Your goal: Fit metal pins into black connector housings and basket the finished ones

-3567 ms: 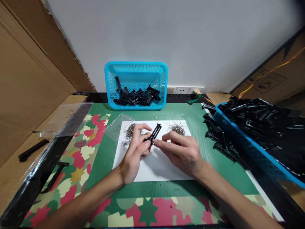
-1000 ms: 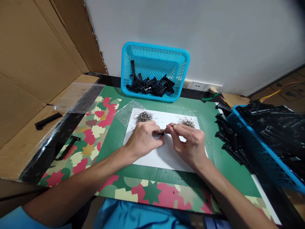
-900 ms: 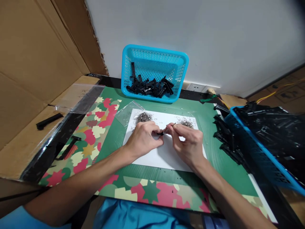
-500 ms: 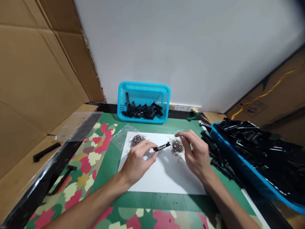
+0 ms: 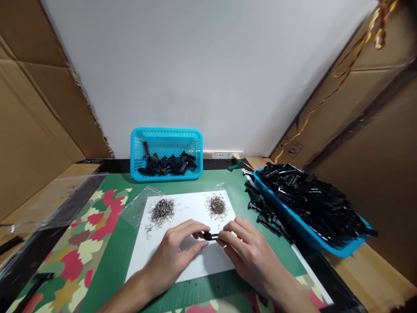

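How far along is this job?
Possibly done: the smaller batch in the rear basket, though finished parts can't be told apart. In hand: one black part, between left hand and right hand. Probably left: the heaped side basket and two piles of metal bits.

Black part (image 5: 211, 237) partly behind right hand (image 5: 249, 248)

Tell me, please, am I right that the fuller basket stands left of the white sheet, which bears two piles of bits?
Not quite: the head view shows the fuller basket right of the white sheet, which does bear two piles of bits.
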`<state>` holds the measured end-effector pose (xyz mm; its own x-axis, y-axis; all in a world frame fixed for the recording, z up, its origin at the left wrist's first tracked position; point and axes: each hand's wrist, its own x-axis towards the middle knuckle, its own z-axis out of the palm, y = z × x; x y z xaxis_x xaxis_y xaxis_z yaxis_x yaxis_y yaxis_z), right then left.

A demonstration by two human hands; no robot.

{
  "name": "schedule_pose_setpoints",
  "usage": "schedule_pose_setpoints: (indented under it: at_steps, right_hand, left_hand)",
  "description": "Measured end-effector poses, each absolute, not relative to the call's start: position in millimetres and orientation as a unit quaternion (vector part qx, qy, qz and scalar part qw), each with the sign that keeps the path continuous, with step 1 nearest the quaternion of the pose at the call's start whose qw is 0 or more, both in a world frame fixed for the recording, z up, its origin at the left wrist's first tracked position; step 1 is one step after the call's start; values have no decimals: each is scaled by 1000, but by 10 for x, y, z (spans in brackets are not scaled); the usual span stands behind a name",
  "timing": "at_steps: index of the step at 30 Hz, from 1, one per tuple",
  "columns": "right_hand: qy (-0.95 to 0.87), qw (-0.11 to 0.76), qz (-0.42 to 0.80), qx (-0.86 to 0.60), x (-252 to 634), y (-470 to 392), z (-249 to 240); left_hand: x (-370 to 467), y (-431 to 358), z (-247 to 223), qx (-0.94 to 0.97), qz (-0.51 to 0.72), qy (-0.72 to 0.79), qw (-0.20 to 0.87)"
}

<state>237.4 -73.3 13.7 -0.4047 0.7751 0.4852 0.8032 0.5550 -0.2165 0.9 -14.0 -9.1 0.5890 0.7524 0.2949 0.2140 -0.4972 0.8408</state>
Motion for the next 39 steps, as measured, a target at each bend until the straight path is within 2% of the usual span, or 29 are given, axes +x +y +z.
schedule_pose_setpoints:
  at_steps: [4, 8, 13, 16, 19, 21, 24, 32, 36, 39]
  right_hand:
    - [-688, 317, -83, -647, 2712, -858, 139]
    - [-515, 183, -138, -826, 3106, -917, 147]
    - [-461, 78, -136, -873, 3325, -914, 83]
    - [-469, 88, -146, -867, 3223, -813, 110]
    - [-540, 182, -129, -812, 2924, -516, 242]
    - [-627, 214, -63, -746, 2654, -193, 357]
    - [-723, 196, 17, -662, 2249, 397, 488]
    - [-802, 170, 67, -568, 1569, 1481, 418]
    - [-806, 208, 76, -548, 1478, 1586, 347]
    - [-788, 271, 90, -545, 1526, 1622, 320]
  left_hand:
    - [20, -155, -99, 818, 276, 316, 395]
    - [13, -158, -108, 843, 246, 316, 358]
    - [14, -163, -107, 844, 258, 329, 335]
    - [38, -161, -90, 845, 263, 324, 334]
    - [69, -152, -78, 847, 260, 320, 335]
    - [79, -150, -78, 849, 253, 326, 330]
    - [73, -158, -89, 852, 244, 339, 317]
    - [53, -161, -116, 854, 251, 343, 300]
    - [37, -151, -144, 850, 263, 342, 304]
    - [28, -145, -142, 844, 274, 346, 306]
